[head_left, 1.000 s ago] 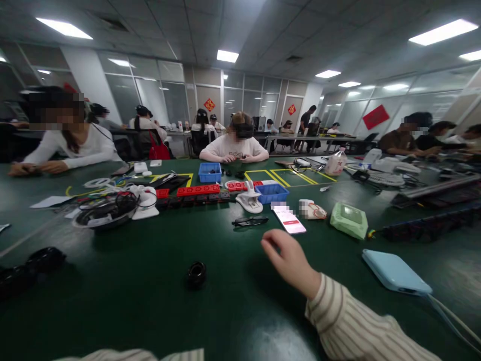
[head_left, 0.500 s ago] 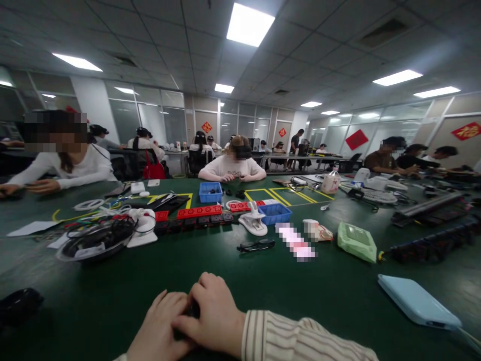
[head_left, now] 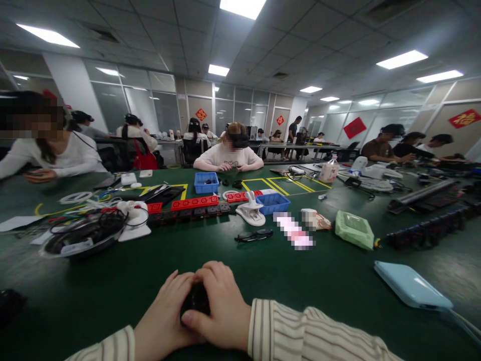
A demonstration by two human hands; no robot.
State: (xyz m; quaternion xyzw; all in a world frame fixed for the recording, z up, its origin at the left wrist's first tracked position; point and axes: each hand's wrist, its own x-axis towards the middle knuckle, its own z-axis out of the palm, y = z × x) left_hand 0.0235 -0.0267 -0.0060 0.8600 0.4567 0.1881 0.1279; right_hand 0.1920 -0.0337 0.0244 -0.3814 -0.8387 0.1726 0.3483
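Low in the head view, at the near part of the green table, a small glossy black rounded object (head_left: 198, 298) sits between my two hands. Its kind I cannot make out, since fingers cover most of it. My left hand (head_left: 164, 313) wraps its left side, fingers curled and pressed close. From the right, my right hand (head_left: 222, 307) closes over it, with fingers across the far top and the thumb along the near side. Beyond the hands lie black-framed glasses (head_left: 254, 235).
A light blue flat case (head_left: 413, 285) with a cable lies right. Farther back are a green pack (head_left: 353, 229), a white clip stand (head_left: 251, 210), blue bins (head_left: 206, 183), red socket strips (head_left: 194, 202) and a metal bowl (head_left: 80, 245) of cables. People sit around the table.
My hands have tilted and parted slightly, so more of the black object shows between them. The left striped sleeve has come into view. The camera view has shifted a little.
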